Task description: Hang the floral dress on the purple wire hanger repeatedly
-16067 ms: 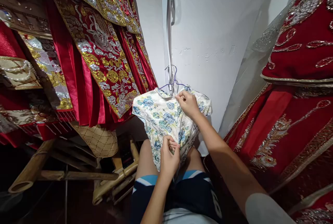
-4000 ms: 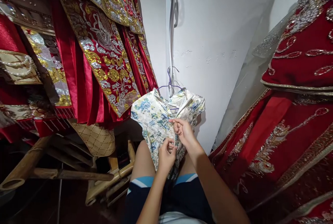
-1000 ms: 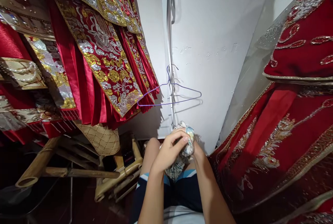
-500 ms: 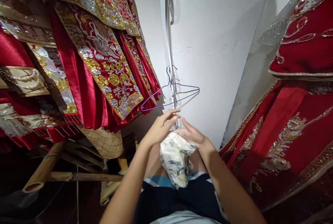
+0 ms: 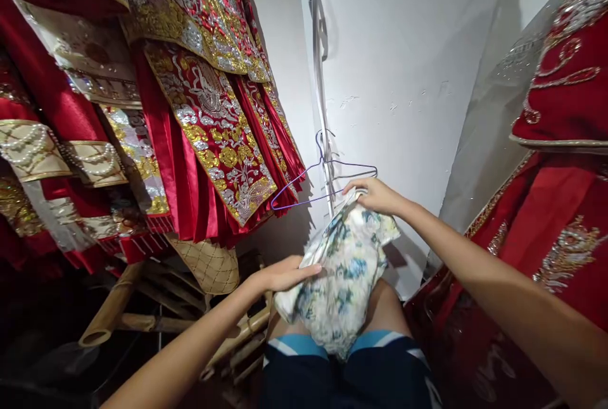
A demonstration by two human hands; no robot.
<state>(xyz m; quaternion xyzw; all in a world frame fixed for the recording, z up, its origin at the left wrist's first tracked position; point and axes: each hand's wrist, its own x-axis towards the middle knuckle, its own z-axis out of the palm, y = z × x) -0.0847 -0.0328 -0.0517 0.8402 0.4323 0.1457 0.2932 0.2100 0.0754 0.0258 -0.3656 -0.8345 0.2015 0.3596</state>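
A white garment with a blue and green floral print [image 5: 339, 282] hangs between my hands above my lap, partly spread. My right hand [image 5: 373, 195] pinches its upper right edge. My left hand [image 5: 292, 273] grips the left side, thumb on top and the other fingers hidden behind the fabric. Just beyond the garment, a thin purple hanger [image 5: 304, 176] hangs bare on a white upright strip [image 5: 319, 80] against the wall. My right fingers appear close in front of the hanger's lower right part.
Red costumes with gold and silver embroidery [image 5: 223, 137] hang at the left. A red beaded dress [image 5: 560, 206] hangs at the right. Below the left costumes stands a bamboo frame [image 5: 114, 308]. A white wall [image 5: 394, 48] is ahead.
My hands have moved apart, the right one up and to the right. The bunched garment is now spread out between them. The view has shifted slightly left.
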